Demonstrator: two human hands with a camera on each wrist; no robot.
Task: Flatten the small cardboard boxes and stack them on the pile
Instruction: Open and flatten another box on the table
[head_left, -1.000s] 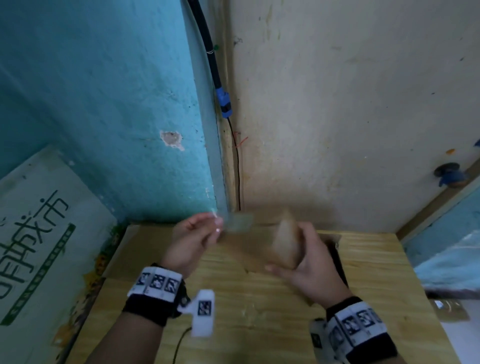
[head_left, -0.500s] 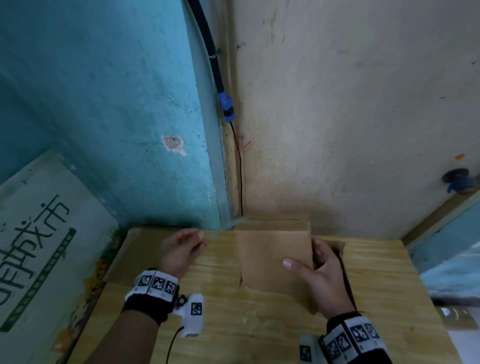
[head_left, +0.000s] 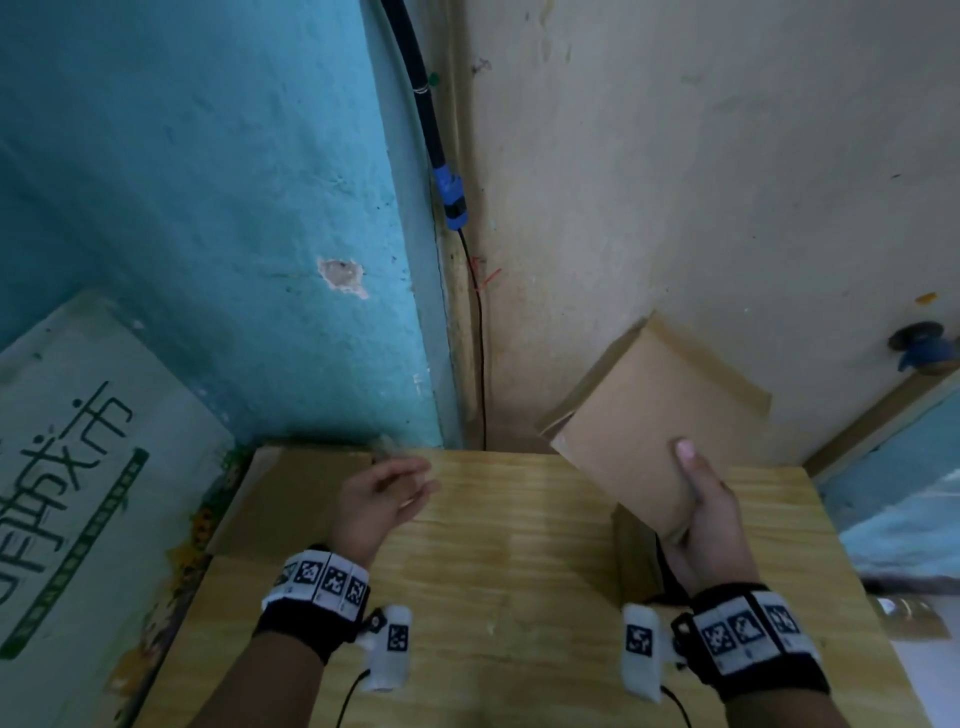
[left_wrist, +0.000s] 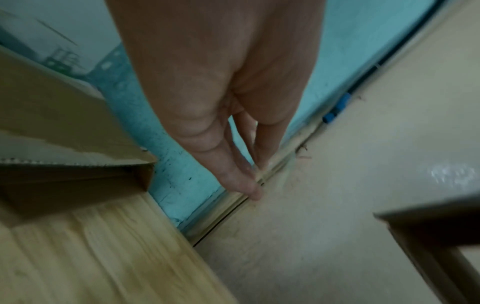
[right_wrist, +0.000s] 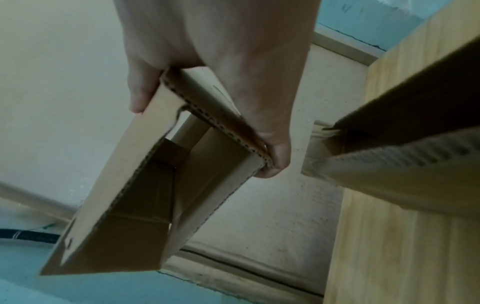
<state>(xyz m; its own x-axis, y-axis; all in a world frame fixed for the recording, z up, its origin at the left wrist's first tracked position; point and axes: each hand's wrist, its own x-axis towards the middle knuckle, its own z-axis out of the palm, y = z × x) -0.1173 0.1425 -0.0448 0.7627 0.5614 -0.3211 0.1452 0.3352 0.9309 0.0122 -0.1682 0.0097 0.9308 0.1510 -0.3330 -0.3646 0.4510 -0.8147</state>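
One small brown corrugated cardboard box (head_left: 641, 421), its ends open so that it forms a partly collapsed sleeve, is held tilted in the air above the right rear part of the pale wooden counter (head_left: 498, 561), against the cream plaster wall (head_left: 675, 182). The right hand (head_left: 706, 525) grips it by its lower corner, thumb lying on the broad upper face and fingers curled under the edge; in the right wrist view the box (right_wrist: 145, 197) shows its hollow inside and loose end flaps. Just below that hand another brown cardboard box (head_left: 636, 551) stands on the counter, mostly hidden. The left hand (head_left: 379, 499) holds nothing and hovers over the counter's left rear part with fingers loosely extended; the left wrist view shows its fingers (left_wrist: 233, 164) straight and pointing toward the wall corner. Beside it, a pile of flattened brown cardboard (head_left: 291, 493) lies at the counter's left rear corner against the turquoise wall (head_left: 208, 182). A white printed carton (head_left: 78, 467) leans beyond the counter's left edge.
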